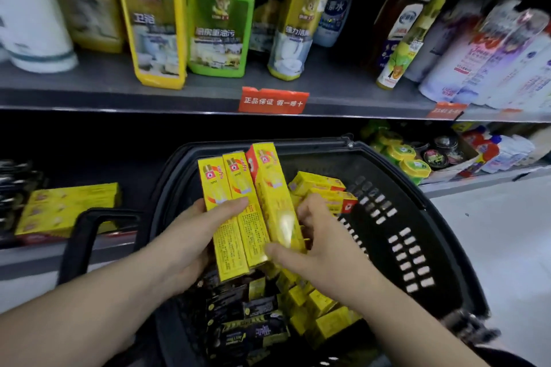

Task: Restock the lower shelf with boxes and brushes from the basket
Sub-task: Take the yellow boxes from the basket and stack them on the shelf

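Observation:
Three long yellow boxes (247,202) stand side by side above the black basket (417,217). My left hand (190,235) grips them from the left, thumb across their fronts. My right hand (316,235) holds the rightmost box from the right, thumb on its lower end. More yellow boxes (322,188) lie in the basket, along with black packs (247,328) that may be the brushes. A stack of the same yellow boxes (68,208) lies on the lower shelf (35,259) at left.
The upper shelf (179,98) carries cleaner bottles (220,24) and red price tags (272,101). Round tins and small bottles (441,152) fill the lower shelf at right. Black packaged items (15,188) sit at the far left. The basket handle (83,241) rises at left. White floor (492,232) lies right.

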The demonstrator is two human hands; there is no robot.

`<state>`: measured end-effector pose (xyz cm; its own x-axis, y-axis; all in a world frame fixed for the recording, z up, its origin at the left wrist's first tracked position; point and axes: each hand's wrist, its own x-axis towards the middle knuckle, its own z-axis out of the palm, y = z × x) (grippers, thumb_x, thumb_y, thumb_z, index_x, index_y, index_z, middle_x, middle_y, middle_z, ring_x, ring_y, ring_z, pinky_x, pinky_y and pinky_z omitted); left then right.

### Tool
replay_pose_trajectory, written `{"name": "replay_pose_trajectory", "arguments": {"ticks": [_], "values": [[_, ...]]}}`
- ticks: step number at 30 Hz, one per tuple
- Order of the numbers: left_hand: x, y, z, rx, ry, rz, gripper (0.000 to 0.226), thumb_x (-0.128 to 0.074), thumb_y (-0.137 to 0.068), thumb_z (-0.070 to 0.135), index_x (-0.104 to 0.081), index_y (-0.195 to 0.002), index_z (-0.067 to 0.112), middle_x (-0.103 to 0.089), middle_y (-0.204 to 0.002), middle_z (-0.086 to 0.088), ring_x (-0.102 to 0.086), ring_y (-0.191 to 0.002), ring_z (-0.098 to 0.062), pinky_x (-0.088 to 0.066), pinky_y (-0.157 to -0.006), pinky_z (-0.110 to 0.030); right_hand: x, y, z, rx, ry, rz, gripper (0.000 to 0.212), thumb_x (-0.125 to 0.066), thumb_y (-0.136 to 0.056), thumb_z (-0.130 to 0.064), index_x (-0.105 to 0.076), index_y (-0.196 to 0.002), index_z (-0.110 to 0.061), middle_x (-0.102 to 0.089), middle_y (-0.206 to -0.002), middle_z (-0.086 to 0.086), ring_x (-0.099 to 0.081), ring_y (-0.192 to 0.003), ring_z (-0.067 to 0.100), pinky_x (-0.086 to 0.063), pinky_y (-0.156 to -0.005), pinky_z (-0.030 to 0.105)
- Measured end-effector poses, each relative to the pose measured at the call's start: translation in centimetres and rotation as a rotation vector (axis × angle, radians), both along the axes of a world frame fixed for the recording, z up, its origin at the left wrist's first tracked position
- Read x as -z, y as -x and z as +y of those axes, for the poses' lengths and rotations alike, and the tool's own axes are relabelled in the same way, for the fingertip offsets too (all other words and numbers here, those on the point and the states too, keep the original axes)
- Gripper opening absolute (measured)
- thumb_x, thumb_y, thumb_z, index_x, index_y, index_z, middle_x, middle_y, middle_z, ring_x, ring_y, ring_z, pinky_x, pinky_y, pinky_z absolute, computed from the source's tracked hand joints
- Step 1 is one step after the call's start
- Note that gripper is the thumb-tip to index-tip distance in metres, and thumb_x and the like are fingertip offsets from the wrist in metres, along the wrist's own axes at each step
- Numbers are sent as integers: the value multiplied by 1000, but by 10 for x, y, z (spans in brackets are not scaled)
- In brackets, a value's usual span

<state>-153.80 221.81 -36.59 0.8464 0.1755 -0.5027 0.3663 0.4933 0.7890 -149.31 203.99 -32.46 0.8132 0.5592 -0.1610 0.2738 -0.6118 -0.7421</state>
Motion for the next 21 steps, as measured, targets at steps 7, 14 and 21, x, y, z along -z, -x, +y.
{"name": "replay_pose_trajectory", "arguments": {"ticks": [7,14,21], "values": [[-20,37,52,30,-17,-95,44,-73,-60,33,-67,-104,28,-75,-96,1,-72,-84,-18,-57,-56,-26,-8,5,60,-27,-281,310,47,-74,-58,-55,-44,-77,-25,-61,-87,4,-55,-79,21,-47,-76,46],[-30,77,129,-82,9,40,29,-73,-52,33,-78,-76,19,-75,-87,-10,-73,-71,-25,-57,-49,-33,-7,3,150,-134,-176,484,29,-61,-74,-35,-53,-100,-25,-66,-74,-12,-64,-65,5,-52,-58,25],[4,101,209,-421,-10,158,37,-69,-76,30,-67,-108,12,-72,-100,-15,-68,-94,-33,-50,-88,-53,7,-21,272,-380,270,63,44,-61,-77,-45,-53,-111,-20,-58,-101,0,-58,-84,16,-43,-57,24]]}}
